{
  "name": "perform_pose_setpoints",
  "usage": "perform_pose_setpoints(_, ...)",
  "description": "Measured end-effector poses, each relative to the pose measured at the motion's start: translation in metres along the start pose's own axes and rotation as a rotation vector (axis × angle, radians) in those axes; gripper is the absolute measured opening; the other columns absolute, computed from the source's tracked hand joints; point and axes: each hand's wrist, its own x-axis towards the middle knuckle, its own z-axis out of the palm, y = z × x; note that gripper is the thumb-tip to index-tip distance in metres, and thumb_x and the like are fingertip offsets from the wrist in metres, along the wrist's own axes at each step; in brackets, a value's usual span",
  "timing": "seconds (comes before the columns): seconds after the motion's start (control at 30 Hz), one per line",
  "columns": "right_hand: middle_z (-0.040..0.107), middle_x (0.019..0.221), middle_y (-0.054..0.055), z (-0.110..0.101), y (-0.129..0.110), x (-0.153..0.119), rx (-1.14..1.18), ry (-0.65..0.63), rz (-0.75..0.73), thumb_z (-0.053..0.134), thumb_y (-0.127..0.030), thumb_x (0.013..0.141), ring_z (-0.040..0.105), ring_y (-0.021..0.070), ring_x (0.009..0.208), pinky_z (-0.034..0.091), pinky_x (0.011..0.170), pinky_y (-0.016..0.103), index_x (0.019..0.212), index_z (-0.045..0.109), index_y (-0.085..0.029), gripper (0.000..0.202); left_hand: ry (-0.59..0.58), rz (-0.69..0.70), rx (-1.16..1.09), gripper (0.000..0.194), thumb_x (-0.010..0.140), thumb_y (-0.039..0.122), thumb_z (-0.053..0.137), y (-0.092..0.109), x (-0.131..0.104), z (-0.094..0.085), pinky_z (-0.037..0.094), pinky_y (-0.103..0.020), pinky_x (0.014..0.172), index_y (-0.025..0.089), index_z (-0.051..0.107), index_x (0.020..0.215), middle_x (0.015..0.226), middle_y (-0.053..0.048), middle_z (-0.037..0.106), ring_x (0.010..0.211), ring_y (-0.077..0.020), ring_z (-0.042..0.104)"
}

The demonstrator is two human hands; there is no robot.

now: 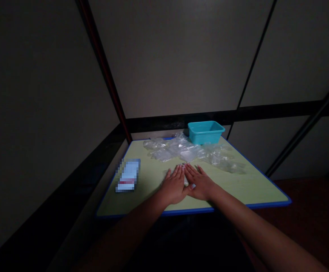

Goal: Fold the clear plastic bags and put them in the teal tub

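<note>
My left hand (pixel 174 187) and my right hand (pixel 200 185) lie flat side by side near the table's front edge, fingers stretched forward and fingertips close together. Both thumbs meet between the palms. A small pale piece, perhaps clear plastic, shows in the gap between the hands; most of it is hidden under them. Just beyond my fingertips, several crumpled clear plastic bags (pixel 181 147) are spread across the back half of the table.
The pale green table (pixel 153 202) has a blue edge. A turquoise basin (pixel 206 136) stands at the back right. A blurred-out phone-like object (pixel 129 174) lies at the left. Walls rise behind and at the left.
</note>
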Motion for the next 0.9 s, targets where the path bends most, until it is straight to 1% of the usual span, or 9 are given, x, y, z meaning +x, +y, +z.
perform_pose_setpoints(0.13,0.014,0.153,0.017,0.000,0.000,0.000,0.006,-0.004,0.002,0.038,-0.046,0.083,0.012,0.0276,0.143,0.009,0.114,0.053,0.147,0.019,-0.001,0.081,0.010,-0.028,-0.011,0.072,0.094,0.052,0.018,0.000,-0.002,0.000,0.015,-0.045,0.115,0.003,0.019,0.147,0.155,-0.017,0.015,0.144,-0.0241,0.009)
perform_pose_setpoints(0.3,0.013,0.153,0.016,-0.001,0.000,0.000,0.004,-0.004,-0.002,0.036,-0.049,0.083,0.012,0.0272,0.143,0.008,0.113,0.054,0.147,0.020,-0.002,0.081,0.017,-0.067,-0.011,0.070,0.095,0.050,0.019,-0.003,-0.004,0.002,0.015,-0.045,0.115,0.005,0.021,0.147,0.155,-0.016,0.016,0.144,-0.0243,0.010)
perform_pose_setpoints(0.43,0.012,0.153,0.017,-0.003,-0.001,-0.001,0.006,-0.013,0.003,0.036,-0.050,0.084,0.011,0.0271,0.143,0.008,0.113,0.054,0.147,0.019,-0.001,0.082,0.034,-0.081,-0.001,0.070,0.095,0.053,0.018,-0.005,-0.005,0.005,0.016,-0.045,0.115,0.006,0.024,0.147,0.155,-0.016,0.017,0.144,-0.0247,0.010)
perform_pose_setpoints(0.63,0.012,0.153,0.018,-0.006,-0.002,-0.002,0.019,-0.013,-0.002,0.035,-0.058,0.085,0.011,0.0275,0.143,0.007,0.114,0.054,0.148,0.018,-0.001,0.086,0.046,-0.124,0.013,0.073,0.095,0.055,0.020,-0.010,-0.008,0.007,0.016,-0.044,0.115,0.005,0.024,0.147,0.154,-0.018,0.016,0.143,-0.0267,0.011)
perform_pose_setpoints(0.77,0.012,0.153,0.019,-0.006,-0.002,-0.001,0.019,-0.010,-0.002,0.031,-0.064,0.085,0.010,0.0272,0.143,0.006,0.114,0.052,0.148,0.017,-0.002,0.089,0.038,-0.167,0.026,0.073,0.094,0.055,0.022,-0.015,-0.011,0.008,0.017,-0.042,0.114,0.004,0.023,0.147,0.154,-0.019,0.016,0.143,-0.0263,0.011)
perform_pose_setpoints(0.9,0.012,0.153,0.020,-0.006,-0.002,-0.001,0.032,-0.006,-0.001,0.026,-0.069,0.085,0.009,0.0276,0.143,0.006,0.114,0.052,0.148,0.017,-0.001,0.093,0.031,-0.229,0.038,0.071,0.094,0.054,0.021,-0.020,-0.017,0.006,0.019,-0.045,0.113,0.006,0.023,0.147,0.154,-0.017,0.016,0.143,-0.0253,0.012)
